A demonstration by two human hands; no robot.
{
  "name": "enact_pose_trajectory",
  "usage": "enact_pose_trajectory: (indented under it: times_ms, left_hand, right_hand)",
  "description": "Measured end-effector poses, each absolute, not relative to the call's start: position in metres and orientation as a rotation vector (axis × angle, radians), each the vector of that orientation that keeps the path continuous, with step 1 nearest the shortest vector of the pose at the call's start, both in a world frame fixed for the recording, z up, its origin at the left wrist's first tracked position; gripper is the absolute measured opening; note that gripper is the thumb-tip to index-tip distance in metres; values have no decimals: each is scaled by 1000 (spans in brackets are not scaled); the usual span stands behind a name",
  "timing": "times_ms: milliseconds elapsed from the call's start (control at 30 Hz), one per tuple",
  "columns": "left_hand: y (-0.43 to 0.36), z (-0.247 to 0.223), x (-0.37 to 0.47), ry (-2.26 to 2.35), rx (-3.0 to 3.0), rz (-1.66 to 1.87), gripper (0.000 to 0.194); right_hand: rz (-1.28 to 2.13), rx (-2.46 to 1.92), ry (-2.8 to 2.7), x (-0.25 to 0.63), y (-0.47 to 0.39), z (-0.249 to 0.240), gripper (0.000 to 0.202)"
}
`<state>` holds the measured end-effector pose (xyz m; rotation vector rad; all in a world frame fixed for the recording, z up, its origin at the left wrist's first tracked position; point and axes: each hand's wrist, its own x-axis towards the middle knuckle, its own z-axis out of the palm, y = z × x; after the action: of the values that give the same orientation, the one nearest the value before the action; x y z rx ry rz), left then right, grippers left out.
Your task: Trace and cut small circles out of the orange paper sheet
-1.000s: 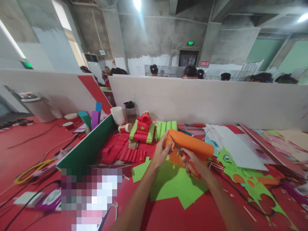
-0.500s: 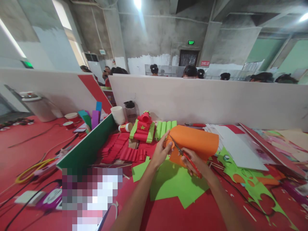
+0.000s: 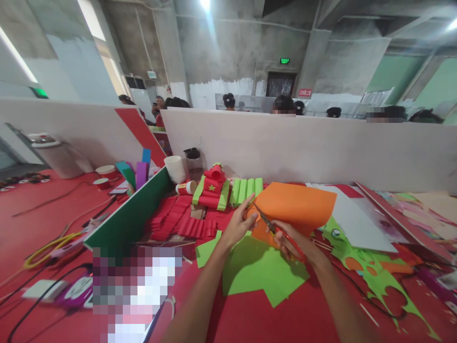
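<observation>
A large curved orange sheet [image 3: 296, 205] is pinched at its left edge by my left hand [image 3: 238, 226], beside a rounded cut piece of the same orange. My right hand [image 3: 285, 238] is closed round the handles of red-handled scissors [image 3: 266, 220], whose blades lie at the orange sheet close to my left fingers. Green paper [image 3: 260, 271] lies beneath both hands on the red table [image 3: 246, 319]. Behind my left hand stands a red and green paper model [image 3: 212, 188] with a star, next to green paper rolls [image 3: 246, 190].
Folded red strips [image 3: 178, 219] lie left of the hands, by a green divider [image 3: 132, 214]. A white cup [image 3: 174, 169] and dark-lidded bottle [image 3: 193, 164] stand behind. Green scraps [image 3: 374, 276] and white sheets [image 3: 357, 219] are at right. People's heads show beyond the white partition [image 3: 303, 147].
The orange sheet has spread out further to the right. My right hand and the scissors have shifted slightly right, and the handles look wider apart.
</observation>
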<state>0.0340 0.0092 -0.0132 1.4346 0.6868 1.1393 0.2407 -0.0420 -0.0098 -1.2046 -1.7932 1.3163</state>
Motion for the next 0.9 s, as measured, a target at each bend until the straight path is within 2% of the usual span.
enact_pose_trajectory:
  times_ms: [433, 900]
  left_hand:
    - [11, -15, 33, 667, 1436, 1141, 87]
    - [7, -10, 33, 728, 1411, 1177, 75]
  right_hand:
    - [1224, -1254, -1838, 239, -47, -1, 58]
    - [1359, -1219, -1747, 240, -37, -8, 56]
